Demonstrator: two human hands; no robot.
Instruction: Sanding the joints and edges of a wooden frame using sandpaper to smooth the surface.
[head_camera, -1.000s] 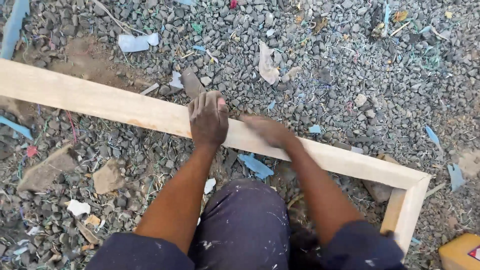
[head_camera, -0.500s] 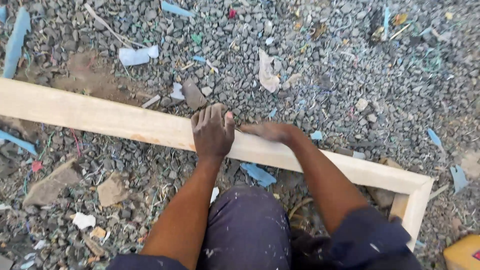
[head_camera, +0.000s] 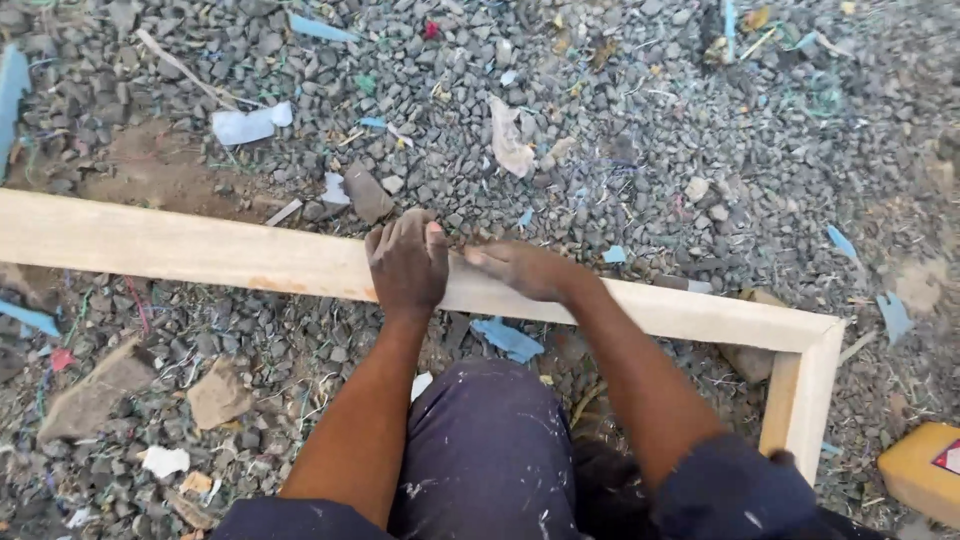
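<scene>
Head view: a pale wooden frame (head_camera: 200, 250) lies flat on the gravel ground (head_camera: 650, 150), its long rail running from the left edge to a joined corner at the right. The left hand (head_camera: 408, 262) presses palm-down on the rail near its middle, fingers curled over the far edge. Just beside it, the right hand (head_camera: 522, 270) rests flat on the same rail, fingers extended and gripping nothing. 1 yellow block (head_camera: 920, 470) sits by the lower right corner.

The scene is viewed from a single head-worn camera, aimed steeply down and forward at close range over the knees onto the gravel (head_camera: 640, 130).
</scene>
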